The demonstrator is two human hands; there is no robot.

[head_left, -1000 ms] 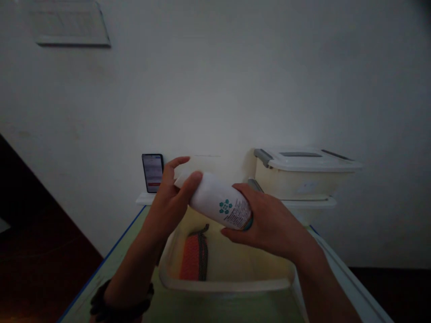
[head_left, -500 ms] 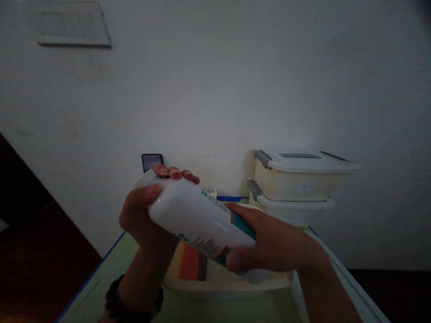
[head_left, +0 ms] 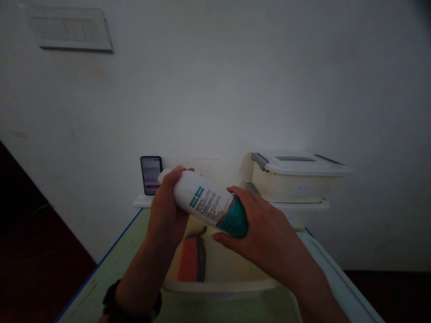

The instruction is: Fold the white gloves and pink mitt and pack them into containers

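I hold a white bottle (head_left: 205, 202) with teal print and a teal base, tilted with its cap end up and to the left. My left hand (head_left: 167, 211) is wrapped round the cap end. My right hand (head_left: 259, 226) grips the teal base from the right. The bottle hangs above an open pale plastic bin (head_left: 218, 285) on the green table (head_left: 111, 269). Inside the bin lies an orange pouch with a dark zip (head_left: 191, 258).
Two lidded cream boxes with grey latches (head_left: 296, 177) are stacked at the back right against the white wall. A phone (head_left: 151, 174) with a lit screen leans on the wall at the back left. A vent (head_left: 70, 29) sits high on the wall.
The bottle has turned in my hands and moved farther from the camera; its teal base and printed label now face me. My left hand has shifted up round the cap end.
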